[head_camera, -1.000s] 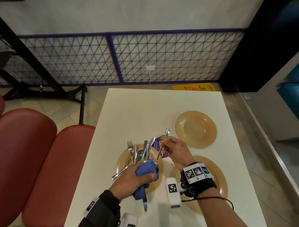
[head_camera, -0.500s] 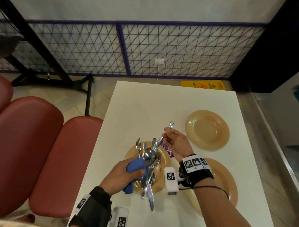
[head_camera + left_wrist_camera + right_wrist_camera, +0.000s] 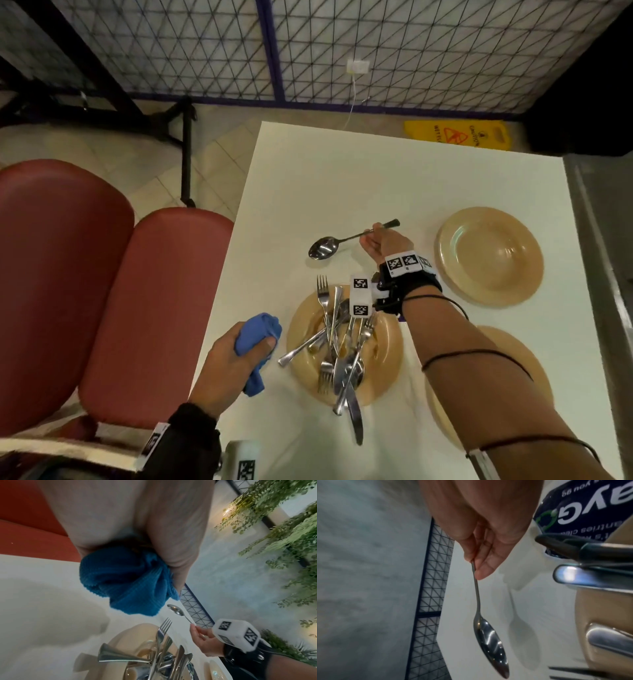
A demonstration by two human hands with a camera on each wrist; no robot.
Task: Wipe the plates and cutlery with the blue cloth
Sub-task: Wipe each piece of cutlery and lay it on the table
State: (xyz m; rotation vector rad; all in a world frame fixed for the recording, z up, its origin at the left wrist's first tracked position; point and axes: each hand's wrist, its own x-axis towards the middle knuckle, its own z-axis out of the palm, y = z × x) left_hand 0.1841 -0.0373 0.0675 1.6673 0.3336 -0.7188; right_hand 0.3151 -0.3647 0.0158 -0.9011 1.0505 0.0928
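Head view: yellow floor sign [image 3: 457, 134] reads "CAUTION" and "WET FL".

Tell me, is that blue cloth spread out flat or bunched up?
Bunched up. The blue cloth is crumpled into a wad inside the left hand, whose fingers curl round it beside the plate of cutlery; the left wrist view shows its gathered folds.

yellow floor sign [image 3: 457, 134]: "CAUTION", "WET FLOOR" | dark blue card [image 3: 594, 511]: text partly legible
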